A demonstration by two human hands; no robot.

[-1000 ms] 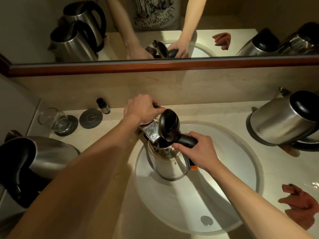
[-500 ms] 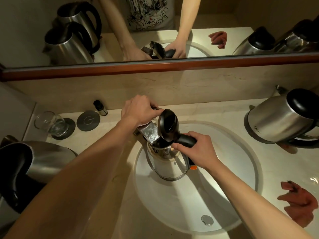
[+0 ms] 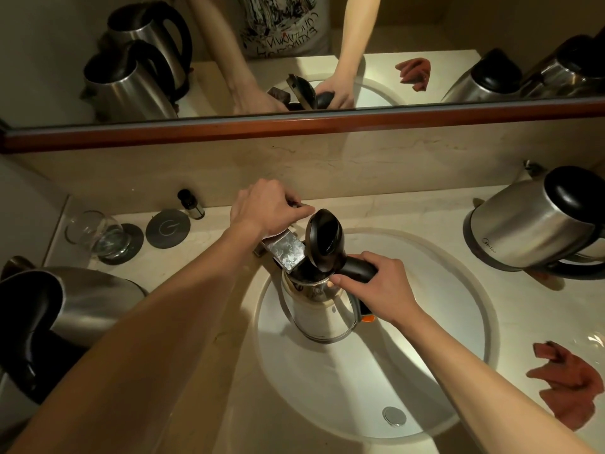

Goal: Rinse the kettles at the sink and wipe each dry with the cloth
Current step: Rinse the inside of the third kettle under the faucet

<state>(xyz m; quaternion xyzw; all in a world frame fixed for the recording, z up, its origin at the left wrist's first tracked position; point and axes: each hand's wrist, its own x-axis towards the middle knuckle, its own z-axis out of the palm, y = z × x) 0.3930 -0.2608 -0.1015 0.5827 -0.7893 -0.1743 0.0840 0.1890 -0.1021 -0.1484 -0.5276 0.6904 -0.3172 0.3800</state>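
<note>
At the far left of the surface (image 3: pixel 203 381) one steel kettle (image 3: pixel 65 319) stands waiting, well apart from the sink (image 3: pixel 458 371). Next, the left hand (image 3: pixel 265 209) rests on the tap lever (image 3: pixel 296 204), fingers curled down over it; how firmly they grip I cannot tell. Just right of it the tap spout (image 3: pixel 286 253) reaches over the open mouth of the kettle in the sink (image 3: pixel 320 314), whose lid (image 3: pixel 324 237) is flipped upright. This kettle stands nearly upright over the basin, its long axis running up toward the spout. The right hand (image 3: pixel 376 290) holds its handle (image 3: pixel 357 268), fingers wrapped round it. The mouth lies directly beneath the spout, so working the lever should send water straight in. Further right another kettle (image 3: pixel 523 224) lies tipped on the surface, and the cloth (image 3: pixel 576 381) lies crumpled nearer the edge, closest to the right hand.
</note>
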